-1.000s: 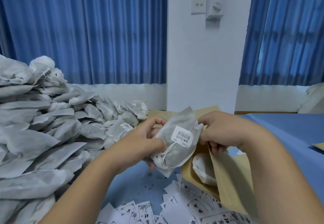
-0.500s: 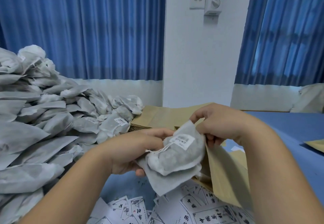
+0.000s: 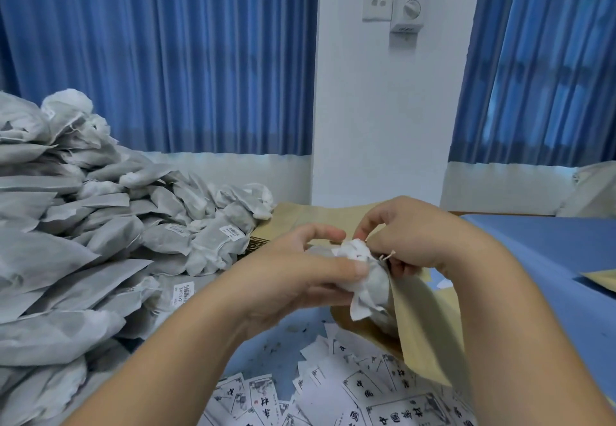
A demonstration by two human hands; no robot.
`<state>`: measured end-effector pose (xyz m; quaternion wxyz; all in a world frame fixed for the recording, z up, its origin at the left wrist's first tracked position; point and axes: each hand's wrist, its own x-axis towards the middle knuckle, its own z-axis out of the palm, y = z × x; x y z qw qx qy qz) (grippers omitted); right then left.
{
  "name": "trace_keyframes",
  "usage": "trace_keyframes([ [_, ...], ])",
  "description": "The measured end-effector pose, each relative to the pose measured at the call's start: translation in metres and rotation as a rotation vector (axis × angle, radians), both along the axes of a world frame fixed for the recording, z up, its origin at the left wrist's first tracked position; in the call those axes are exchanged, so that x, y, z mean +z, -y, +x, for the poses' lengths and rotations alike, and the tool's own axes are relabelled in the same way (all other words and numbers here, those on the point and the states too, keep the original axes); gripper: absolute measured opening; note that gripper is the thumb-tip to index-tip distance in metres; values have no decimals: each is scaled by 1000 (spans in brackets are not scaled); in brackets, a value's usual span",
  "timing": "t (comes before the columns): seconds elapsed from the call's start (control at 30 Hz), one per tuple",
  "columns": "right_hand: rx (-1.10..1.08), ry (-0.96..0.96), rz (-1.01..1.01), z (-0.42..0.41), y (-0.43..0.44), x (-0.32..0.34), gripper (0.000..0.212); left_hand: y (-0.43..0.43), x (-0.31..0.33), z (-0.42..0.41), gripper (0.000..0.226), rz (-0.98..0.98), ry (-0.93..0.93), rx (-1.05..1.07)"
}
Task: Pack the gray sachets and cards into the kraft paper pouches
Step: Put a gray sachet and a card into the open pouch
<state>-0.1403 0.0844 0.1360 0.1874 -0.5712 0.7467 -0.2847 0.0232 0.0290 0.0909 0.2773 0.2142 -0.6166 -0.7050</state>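
Left of the grip, a big heap of gray sachets (image 3: pixel 100 242) was banked up high. The left hand (image 3: pixel 300 279) curled thumb and fingers round one bunched gray sachet (image 3: pixel 370 279), whose lower part sat in the mouth of a kraft paper pouch (image 3: pixel 426 319). Just right of it, the right hand (image 3: pixel 410 235) pinched the pouch's top edge. Below both hands, printed cards (image 3: pixel 366 389) lay scattered on the blue table (image 3: pixel 550 259). Behind them was a flat stack of pouches (image 3: pixel 300 215).
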Motion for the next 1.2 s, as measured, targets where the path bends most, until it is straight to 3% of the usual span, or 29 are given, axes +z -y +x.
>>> trace_keyframes([
  [0.27,26,-11,-31,10,-2,4,27,-17,-12,-14,27,-331,243,63],
  [0.37,65,-2,-28,18,-2,5,27,-13,-23,-22,12,-710,378,168],
  [0.47,96,21,-23,25,-3,5,27,-8,-32,-25,28,-917,472,235],
  [0.53,94,27,-13,28,-3,6,26,-6,-35,-27,26,-869,444,166],
  [0.6,70,22,-11,28,-3,6,25,-6,-36,-25,19,-649,276,43],
  [0.67,30,14,-28,26,-3,7,25,-2,-34,-22,29,-444,85,-33],
  [0.73,10,7,-42,24,-3,7,24,0,-33,-22,37,-368,-19,-39],
  [0.97,30,-7,8,29,0,4,25,-2,-41,-25,31,-347,136,-37],
  [1.07,-5,-15,1,27,2,2,24,10,-31,-15,32,-347,172,63],
  [1.1,-22,-30,-5,26,2,2,24,18,-30,-10,33,-449,244,145],
  [1.2,-66,-98,-13,23,6,-2,23,46,-36,9,21,-1126,773,501],
])
